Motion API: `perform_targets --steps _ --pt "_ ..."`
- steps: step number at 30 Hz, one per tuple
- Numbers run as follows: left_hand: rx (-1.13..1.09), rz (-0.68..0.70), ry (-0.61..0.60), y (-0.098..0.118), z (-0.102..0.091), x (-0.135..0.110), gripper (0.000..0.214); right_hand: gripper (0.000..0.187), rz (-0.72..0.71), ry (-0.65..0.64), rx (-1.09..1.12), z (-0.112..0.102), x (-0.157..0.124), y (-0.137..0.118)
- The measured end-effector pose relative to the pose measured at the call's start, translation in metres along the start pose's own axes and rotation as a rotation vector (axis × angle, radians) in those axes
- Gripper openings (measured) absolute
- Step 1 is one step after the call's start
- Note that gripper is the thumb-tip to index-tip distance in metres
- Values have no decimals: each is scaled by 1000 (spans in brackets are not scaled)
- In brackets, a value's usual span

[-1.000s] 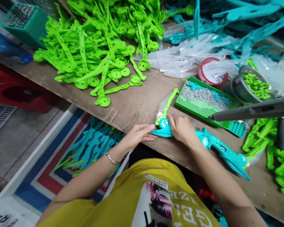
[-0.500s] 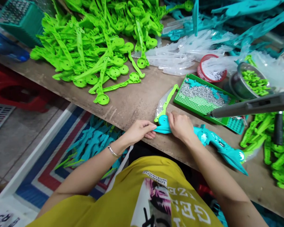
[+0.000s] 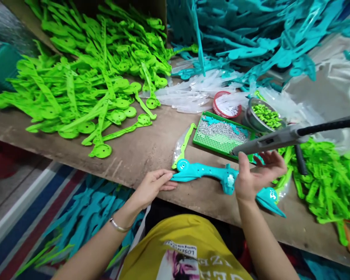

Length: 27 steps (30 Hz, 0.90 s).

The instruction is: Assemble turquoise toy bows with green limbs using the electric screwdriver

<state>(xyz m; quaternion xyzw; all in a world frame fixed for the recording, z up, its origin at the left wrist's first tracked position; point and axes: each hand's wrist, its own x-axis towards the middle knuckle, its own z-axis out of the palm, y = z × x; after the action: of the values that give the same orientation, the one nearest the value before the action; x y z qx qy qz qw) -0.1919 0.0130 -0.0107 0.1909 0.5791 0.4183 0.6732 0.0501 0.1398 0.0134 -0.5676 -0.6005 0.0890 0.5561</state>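
A teal plastic toy piece (image 3: 204,172) lies along the table's near edge, with a green and clear blade part (image 3: 183,146) joined at its round left end. My left hand (image 3: 153,186) rests at that left end, fingers stretched flat against the teal tip. My right hand (image 3: 255,175) is raised off the piece, palm up and fingers spread, just below the tip of a hanging grey power screwdriver (image 3: 280,139). It holds nothing.
A green tray of small silver screws (image 3: 220,134) sits behind the piece. Beside it stand a red basket (image 3: 226,105) and a metal bowl of green bits (image 3: 264,116). Green parts (image 3: 84,85) heap at left and right, teal parts (image 3: 251,35) behind. Wooden table (image 3: 140,149).
My right hand let go of the round joint and rose toward the screwdriver tip, opening. The view tilted up and shifted. My left hand stays at the piece's left end.
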Motion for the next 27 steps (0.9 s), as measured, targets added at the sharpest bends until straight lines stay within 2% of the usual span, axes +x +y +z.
perform_targets --steps 2,4,7,12,18,22,27 --pt "-12 -3 -4 -1 -1 0 56 64 192 -178 151 0 17 0" --pt "-16 -1 5 -1 0 1 56 58 304 -331 275 5 31 -4" --pt "-26 9 8 -2 0 1 55 47 286 -427 427 19 47 -15" --pt "-61 19 19 -4 2 -1 63 33 105 -330 513 59 63 -30" --pt "-61 44 40 -8 2 -1 56 31 91 -359 468 104 54 -18" --pt "-57 50 39 -11 1 -1 54 30 92 -383 475 115 48 -12" --pt "-51 50 39 -11 0 0 53 28 90 -382 472 118 49 -9"
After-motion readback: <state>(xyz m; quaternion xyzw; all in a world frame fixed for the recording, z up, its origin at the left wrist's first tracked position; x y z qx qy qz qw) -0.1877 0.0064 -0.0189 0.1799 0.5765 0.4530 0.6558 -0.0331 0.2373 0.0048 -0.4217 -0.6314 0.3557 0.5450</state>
